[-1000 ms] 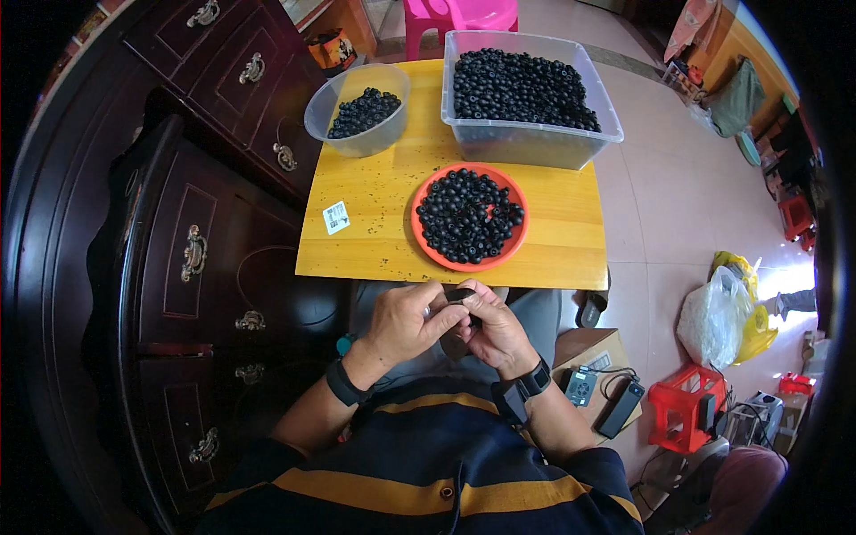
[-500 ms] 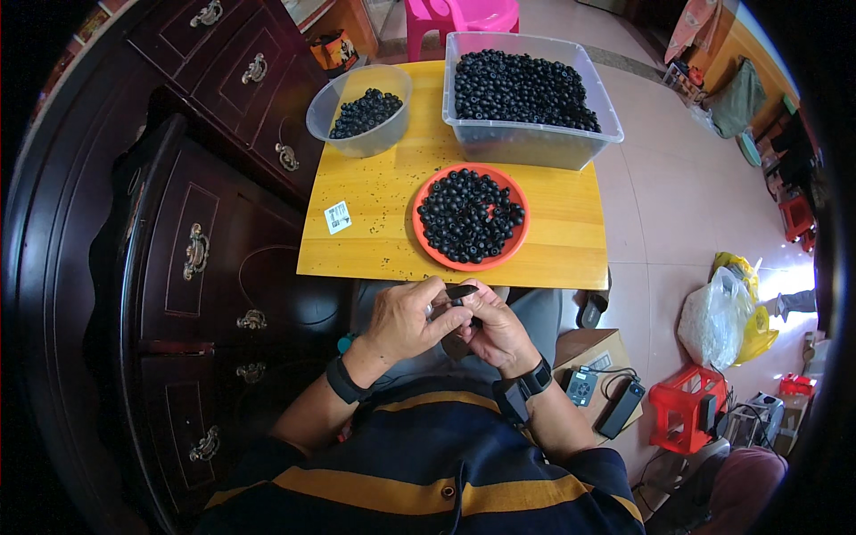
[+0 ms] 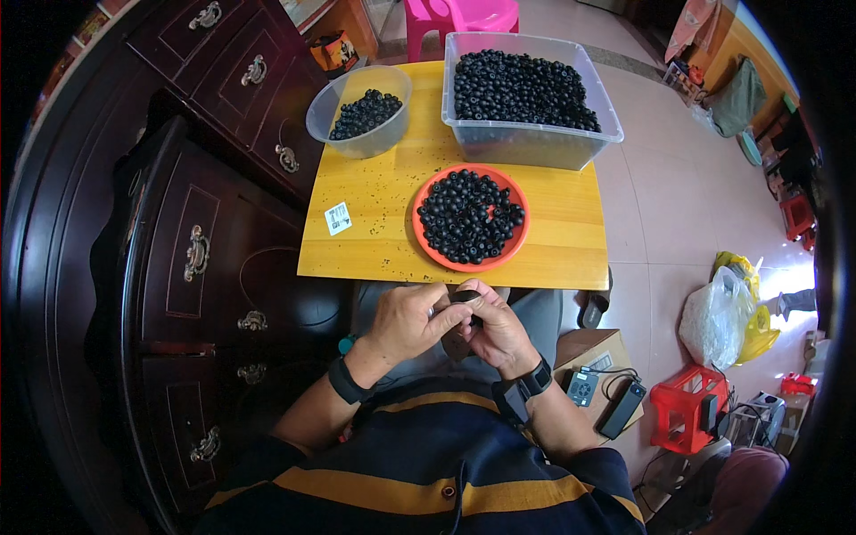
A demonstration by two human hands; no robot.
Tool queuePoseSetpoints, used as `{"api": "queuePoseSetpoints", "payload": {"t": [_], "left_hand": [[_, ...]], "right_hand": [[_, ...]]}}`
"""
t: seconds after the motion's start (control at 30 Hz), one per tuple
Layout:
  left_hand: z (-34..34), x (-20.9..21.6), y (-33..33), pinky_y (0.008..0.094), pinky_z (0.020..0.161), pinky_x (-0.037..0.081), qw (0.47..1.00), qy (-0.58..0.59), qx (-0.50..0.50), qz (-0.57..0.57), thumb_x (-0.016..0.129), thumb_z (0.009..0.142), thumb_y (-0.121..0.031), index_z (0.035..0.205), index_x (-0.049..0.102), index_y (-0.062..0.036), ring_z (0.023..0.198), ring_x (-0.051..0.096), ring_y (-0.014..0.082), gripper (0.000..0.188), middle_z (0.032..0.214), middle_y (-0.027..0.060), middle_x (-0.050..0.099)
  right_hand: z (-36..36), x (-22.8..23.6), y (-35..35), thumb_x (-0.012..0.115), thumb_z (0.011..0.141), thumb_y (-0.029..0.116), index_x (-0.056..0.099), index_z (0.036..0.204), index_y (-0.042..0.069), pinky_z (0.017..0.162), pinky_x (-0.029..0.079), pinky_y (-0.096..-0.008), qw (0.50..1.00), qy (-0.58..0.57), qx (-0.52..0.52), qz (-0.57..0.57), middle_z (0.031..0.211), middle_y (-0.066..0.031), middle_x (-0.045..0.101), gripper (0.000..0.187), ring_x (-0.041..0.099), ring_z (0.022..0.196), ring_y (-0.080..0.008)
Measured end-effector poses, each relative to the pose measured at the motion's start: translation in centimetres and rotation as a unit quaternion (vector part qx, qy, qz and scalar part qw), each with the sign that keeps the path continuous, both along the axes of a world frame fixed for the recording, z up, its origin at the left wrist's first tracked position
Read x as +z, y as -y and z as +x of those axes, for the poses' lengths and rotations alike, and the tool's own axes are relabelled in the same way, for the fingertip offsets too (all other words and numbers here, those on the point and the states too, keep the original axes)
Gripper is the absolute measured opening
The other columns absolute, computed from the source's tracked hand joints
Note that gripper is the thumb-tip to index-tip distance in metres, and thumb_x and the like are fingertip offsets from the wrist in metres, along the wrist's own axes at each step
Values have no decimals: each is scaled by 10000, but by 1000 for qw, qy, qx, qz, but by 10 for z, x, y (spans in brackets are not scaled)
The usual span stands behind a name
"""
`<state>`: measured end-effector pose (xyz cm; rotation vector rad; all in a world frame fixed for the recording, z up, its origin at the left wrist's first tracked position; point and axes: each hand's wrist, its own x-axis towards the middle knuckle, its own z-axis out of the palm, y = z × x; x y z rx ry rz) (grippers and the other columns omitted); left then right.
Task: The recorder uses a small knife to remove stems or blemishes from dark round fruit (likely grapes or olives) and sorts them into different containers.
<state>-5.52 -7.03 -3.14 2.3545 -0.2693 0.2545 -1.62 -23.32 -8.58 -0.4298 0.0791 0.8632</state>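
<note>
My left hand (image 3: pixel 406 319) and my right hand (image 3: pixel 496 328) meet just off the table's near edge, fingers closed and nearly touching. Between their fingertips shows a small dark, blade-like piece (image 3: pixel 464 295) with a pale glint along its edge. My right thumb and fingers pinch it. What my left fingers grip is hidden by the fingers. Just beyond, a red-orange plate (image 3: pixel 417 234) carries many small black bead-like pieces (image 3: pixel 468 214), round with a hole. More of them lie in a round clear tub (image 3: pixel 399 134) and a large clear bin (image 3: pixel 526 143).
Dark crumbs and a white label (image 3: pixel 338 218) lie on the yellow wooden table (image 3: pixel 553 241). A dark wooden cabinet (image 3: pixel 223 232) stands close on my left. To the right are a cardboard box (image 3: pixel 593 348) with electronic devices, a red stool (image 3: pixel 682 410) and plastic bags (image 3: pixel 718 316).
The dark blade-like piece has turned slightly between my fingertips and shows less of its length. My right thumb has shifted a little over it. The plate and containers have stayed put.
</note>
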Motion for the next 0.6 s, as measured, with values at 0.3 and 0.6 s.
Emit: {"api": "queuePoseSetpoints", "payload": {"t": [0.3, 0.6], "left_hand": [[3, 16, 5, 274, 506, 433, 992, -12, 31, -123, 752, 815, -173, 851, 603, -21, 527, 551, 131, 216, 631, 53, 586], [12, 15, -13, 322, 514, 437, 994, -76, -30, -76, 726, 780, -146, 791, 589, -8, 520, 549, 194, 195, 610, 79, 564]], "right_hand": [[2, -1, -3, 590, 967, 202, 580, 971, 102, 579, 467, -181, 1000, -14, 11, 19, 829, 26, 581, 101, 546, 650, -54], [-6, -12, -1, 549, 989, 249, 580, 1002, 103, 608, 501, -213, 995, -82, 44, -36, 886, 7, 621, 150, 580, 694, -84]]}}
